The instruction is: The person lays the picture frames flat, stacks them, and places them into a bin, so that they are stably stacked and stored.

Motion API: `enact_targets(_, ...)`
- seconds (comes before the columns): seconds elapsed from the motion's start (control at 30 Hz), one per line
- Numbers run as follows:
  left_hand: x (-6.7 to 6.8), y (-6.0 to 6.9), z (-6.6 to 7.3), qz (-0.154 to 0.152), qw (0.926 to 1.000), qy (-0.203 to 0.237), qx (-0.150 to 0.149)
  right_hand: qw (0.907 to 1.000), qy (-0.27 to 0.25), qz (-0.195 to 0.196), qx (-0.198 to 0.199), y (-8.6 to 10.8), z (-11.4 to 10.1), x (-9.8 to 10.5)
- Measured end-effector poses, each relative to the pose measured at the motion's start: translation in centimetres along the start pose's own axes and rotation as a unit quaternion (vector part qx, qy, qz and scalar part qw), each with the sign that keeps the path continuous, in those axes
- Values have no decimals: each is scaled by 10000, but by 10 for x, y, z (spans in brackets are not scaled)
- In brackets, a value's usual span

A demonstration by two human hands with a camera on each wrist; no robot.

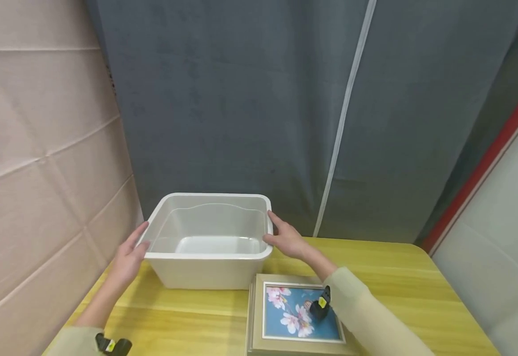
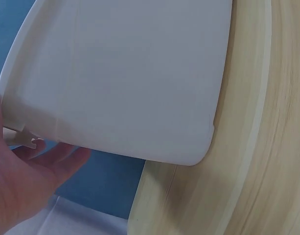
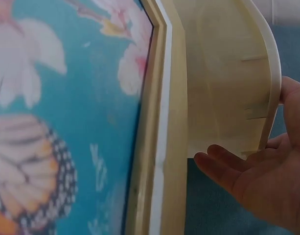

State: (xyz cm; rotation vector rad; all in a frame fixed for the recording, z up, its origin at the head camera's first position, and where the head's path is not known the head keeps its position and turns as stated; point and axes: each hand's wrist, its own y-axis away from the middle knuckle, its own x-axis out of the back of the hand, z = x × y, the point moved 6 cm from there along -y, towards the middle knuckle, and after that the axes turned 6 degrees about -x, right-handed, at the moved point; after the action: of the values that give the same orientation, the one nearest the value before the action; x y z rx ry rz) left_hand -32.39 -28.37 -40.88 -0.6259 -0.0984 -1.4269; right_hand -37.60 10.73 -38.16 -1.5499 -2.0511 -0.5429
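Observation:
A white rectangular plastic tub [image 1: 205, 273] stands upright on the table, with nothing visible inside it. My left hand [image 1: 127, 257] grips its left rim, the thumb on top; in the left wrist view the other fingers [image 2: 71, 166] curl under the rim's outer side. At the opposite end, my right hand [image 1: 287, 241] holds the right rim, the thumb at the edge. The right wrist view shows the right fingers [image 3: 220, 169] beneath that rim, beside the tub's outer wall [image 3: 225, 88].
Close in front of the tub's right corner lies a framed picture [image 1: 325, 330] of pink blossoms and a butterfly, partly under my right forearm. The yellow wooden table [image 1: 397, 277] meets a grey curtain [image 1: 223, 99] behind and a pale cloth wall [image 1: 41, 207] at left.

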Motion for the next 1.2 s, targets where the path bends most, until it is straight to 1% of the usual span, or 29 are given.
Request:
enact_targets(0.17, -14, -5, 1, -92, 9998, 170, 36, 10000, 8, 32, 0, 3, 9, 11)
enact_targets(0.33, -30, -11, 5, -195, 9991, 372, -7, 10000, 57, 68, 5, 8, 19, 24)
enact_targets(0.43, -38, -12, 9, -211, 9985, 512, -11, 10000, -68, 30, 6, 11, 25, 30)
enact_targets(0.57, -48, -12, 13, -273, 9974, 673, 42, 9991, -403, -86, 110, 17, 34, 36)
enact_targets(0.67, -56, -15, 17, -397, 9967, 713, 41, 9983, -524, -115, 207, 21, 40, 44)
enact_targets(0.83, -69, -20, 24, -625, 9951, 766, -74, 9988, -419, -82, 253, 28, 48, 57)
enact_targets(1.0, -83, -22, 28, -657, 9940, 861, -147, 9991, -351, -4, 229, 35, 56, 67)
enact_targets(1.2, -96, -24, 32, -699, 9935, 867, -219, 9988, -463, 112, 151, 41, 67, 78)
